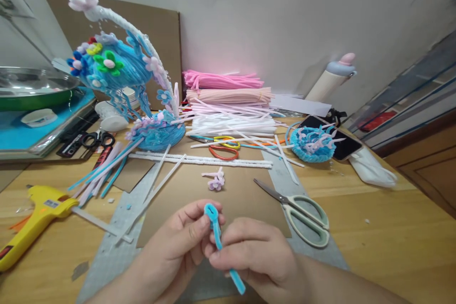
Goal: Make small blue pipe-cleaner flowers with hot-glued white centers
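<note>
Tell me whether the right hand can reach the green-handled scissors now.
Likely yes: the green-handled scissors lie uncovered near the right hand, with nothing standing between, though that hand would probably have to release the blue pipe cleaner first.

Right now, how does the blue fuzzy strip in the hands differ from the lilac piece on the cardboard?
Support: the blue strip is held between the left hand and right hand; the lilac piece lies on the cardboard, untouched.
Shape: the blue strip has a curled loop at its upper end and a long tail; the lilac piece is a petal-like cluster with a short stem.
Shared: both look fuzzy.
</note>
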### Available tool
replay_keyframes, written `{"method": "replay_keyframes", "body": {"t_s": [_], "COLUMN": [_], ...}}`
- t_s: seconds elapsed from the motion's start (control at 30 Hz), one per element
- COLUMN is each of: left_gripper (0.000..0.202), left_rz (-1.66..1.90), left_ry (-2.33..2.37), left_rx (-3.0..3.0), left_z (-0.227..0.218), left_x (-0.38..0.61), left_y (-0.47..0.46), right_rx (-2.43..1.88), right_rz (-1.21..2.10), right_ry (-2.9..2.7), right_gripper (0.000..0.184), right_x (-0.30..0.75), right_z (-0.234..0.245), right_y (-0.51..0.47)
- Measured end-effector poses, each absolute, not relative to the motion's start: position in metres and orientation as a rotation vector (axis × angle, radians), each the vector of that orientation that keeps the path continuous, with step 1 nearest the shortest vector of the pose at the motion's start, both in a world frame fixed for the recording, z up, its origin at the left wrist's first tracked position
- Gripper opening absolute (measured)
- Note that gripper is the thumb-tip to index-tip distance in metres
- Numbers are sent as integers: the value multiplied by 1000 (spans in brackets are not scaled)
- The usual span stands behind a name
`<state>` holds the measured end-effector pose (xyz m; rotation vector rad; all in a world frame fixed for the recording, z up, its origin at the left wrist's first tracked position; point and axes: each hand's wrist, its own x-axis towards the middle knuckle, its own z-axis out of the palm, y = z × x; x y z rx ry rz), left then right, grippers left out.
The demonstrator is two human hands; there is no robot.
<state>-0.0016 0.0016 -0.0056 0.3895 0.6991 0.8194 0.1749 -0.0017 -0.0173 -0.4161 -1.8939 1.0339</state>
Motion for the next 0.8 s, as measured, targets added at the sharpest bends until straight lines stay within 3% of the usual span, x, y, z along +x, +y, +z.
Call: {"method": "replay_keyframes", "body": {"t_s": [0.17, 0.27, 0.4, 0.5, 0.7, 0.8], "left_gripper": [20, 24, 18, 7, 12, 11], "left_rz": [841, 917, 944, 960, 986, 981], "left_ry": [742, 941, 1070, 1117, 1150, 1118], "left_rx": [437, 597, 915, 1181, 1480, 1474], "left_z": [-5, -5, -7, -9, -7, -7], "left_x": [-1, -1, -3, -5, -9, -6], "left_y": [3, 5, 6, 4, 3, 3], "right_rx": [-446, -536, -506, -521, -613, -736], "right_rz": [1185, 1589, 2115, 2214, 2420, 2453], "right_ry": [-1758, -1340, -770, -585, -571, -537], "right_gripper": [30, 17, 21, 22, 30, 25], "right_x": [172, 169, 167, 168, 174, 174], "right_z": [-20, -23, -26, -26, -23, -20], "right_y": [-3, -3, 0, 2, 6, 8]}}
